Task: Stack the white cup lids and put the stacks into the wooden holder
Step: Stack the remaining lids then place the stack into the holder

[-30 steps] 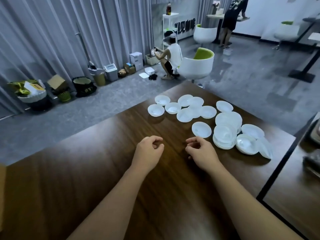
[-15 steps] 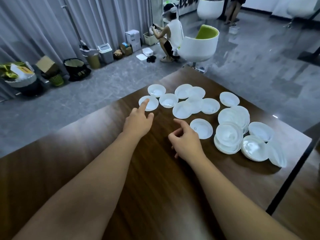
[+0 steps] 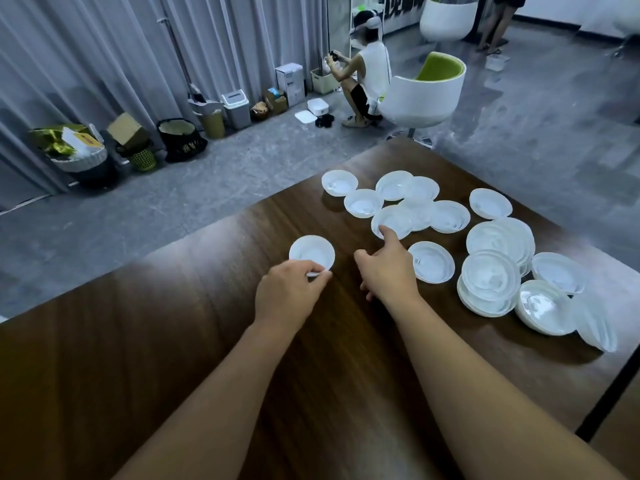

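— What's the setting?

— A grey-floored room with pale curtains along the far wall, a row of bins and boxes at their foot, and a dark wooden table in front, cut off at the bottom and right edges of the view. A person in white crouches beside a white chair with a green seat; only the legs of another person show at the top.

— And the hands?

— The left hand pinches the near rim of a single white lid between thumb and curled fingers; that lid lies just beyond its fingertips, apart from the rest. The right hand has its forefinger stretched forward, the tip touching the near edge of an overlapping lid. Its thumb sticks out to the left; the other fingers are tucked under the hand and I can't see them properly.

— Where are the other lids?

— Beyond the right forefinger sits a loose cluster of lids, several overlapping so their outlines merge. Just right of the right hand's knuckles lies one flat lid. Farther right are stacked lids, but how many are in each pile is hard to make out. The outermost lid leans on edge and looks blurred.

— The wooden holder?

— I can't find it in this view.
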Demonstrator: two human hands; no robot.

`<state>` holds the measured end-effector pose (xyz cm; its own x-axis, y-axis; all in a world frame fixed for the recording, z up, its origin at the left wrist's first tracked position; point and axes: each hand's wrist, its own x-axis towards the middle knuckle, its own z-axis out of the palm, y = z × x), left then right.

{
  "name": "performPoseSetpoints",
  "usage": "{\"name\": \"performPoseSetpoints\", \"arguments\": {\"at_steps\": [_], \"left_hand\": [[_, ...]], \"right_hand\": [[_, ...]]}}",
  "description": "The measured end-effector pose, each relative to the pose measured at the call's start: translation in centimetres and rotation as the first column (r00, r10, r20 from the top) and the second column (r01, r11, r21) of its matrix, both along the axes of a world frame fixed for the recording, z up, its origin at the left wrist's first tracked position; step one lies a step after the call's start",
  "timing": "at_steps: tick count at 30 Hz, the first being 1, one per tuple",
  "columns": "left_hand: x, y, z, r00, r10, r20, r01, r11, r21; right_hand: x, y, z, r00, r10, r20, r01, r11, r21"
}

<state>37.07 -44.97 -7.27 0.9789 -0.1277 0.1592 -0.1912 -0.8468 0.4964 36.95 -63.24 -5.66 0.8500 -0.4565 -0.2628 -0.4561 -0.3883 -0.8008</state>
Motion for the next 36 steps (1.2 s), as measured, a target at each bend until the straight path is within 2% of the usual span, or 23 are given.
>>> {"name": "performPoseSetpoints", "arguments": {"at_steps": [6,10,12,14,15,17,19,20,21,25,26,28,30,33,36], "left_hand": [[-4.4,2.7,-0.4,0.998,0.012,0.054,-0.006,0.996,-0.095],[-6.2,4.8,-0.9,0.996,0.056,0.076,-0.042,0.983,-0.181],[-6.7,5.7,-1.3,0.997,0.055,0.062,-0.038,0.969,-0.245],[-7.0,6.4,-1.2,0.995,0.054,0.079,-0.024,0.939,-0.344],[-7.0,6.6,-1.0,0.99,0.086,0.109,-0.035,0.916,-0.4],[-6.5,6.7,-0.6,0.961,0.243,0.135,-0.147,0.857,-0.493],[-5.5,6.6,-0.1,0.924,0.382,0.0,-0.321,0.777,-0.541],[-4.8,6.7,-0.1,0.914,0.397,-0.082,-0.38,0.77,-0.512],[-4.2,6.8,0.0,0.913,0.384,-0.138,-0.404,0.802,-0.44],[-2.1,7.0,0.6,0.949,0.2,-0.244,-0.244,0.956,-0.164],[-1.8,7.0,0.6,0.952,0.162,-0.26,-0.205,0.968,-0.147],[-1.4,7.2,0.5,0.946,0.135,-0.294,-0.202,0.956,-0.214],[-1.2,7.7,0.2,0.926,0.113,-0.359,-0.252,0.895,-0.368],[-1.4,8.1,0.2,0.889,0.061,-0.454,-0.372,0.673,-0.639],[-2.3,7.6,0.3,0.905,-0.058,-0.423,-0.344,0.487,-0.803]], "right_hand": [[-0.6,0.3,0.7,0.999,-0.027,-0.045,0.027,1.0,0.011],[-2.9,0.3,0.9,0.995,0.063,-0.072,-0.06,0.997,0.048],[-4.3,0.3,0.8,0.992,0.107,-0.064,-0.1,0.989,0.109],[-5.4,0.3,0.6,0.997,0.083,0.004,-0.082,0.97,0.227],[-5.7,0.3,0.7,0.998,0.033,0.049,-0.045,0.962,0.269],[-5.8,0.0,0.6,0.99,-0.074,0.123,0.042,0.968,0.249],[-5.4,-0.1,0.7,0.984,-0.105,0.141,0.082,0.984,0.158],[-5.0,-0.1,0.7,0.988,-0.082,0.134,0.067,0.991,0.115],[-4.6,0.1,0.9,0.992,-0.038,0.12,0.029,0.997,0.075],[-3.4,0.8,0.9,0.989,0.126,0.082,-0.113,0.983,-0.146],[-3.2,0.8,0.9,0.987,0.137,0.081,-0.123,0.979,-0.164],[-3.1,0.8,0.7,0.99,0.111,0.085,-0.102,0.989,-0.103],[-3.3,0.6,0.4,0.997,0.029,0.074,-0.031,0.999,0.031],[-3.5,-0.1,0.2,0.998,-0.037,0.06,0.023,0.977,0.212],[-3.9,-0.2,0.2,0.997,-0.028,0.075,0.0,0.94,0.342]]}}
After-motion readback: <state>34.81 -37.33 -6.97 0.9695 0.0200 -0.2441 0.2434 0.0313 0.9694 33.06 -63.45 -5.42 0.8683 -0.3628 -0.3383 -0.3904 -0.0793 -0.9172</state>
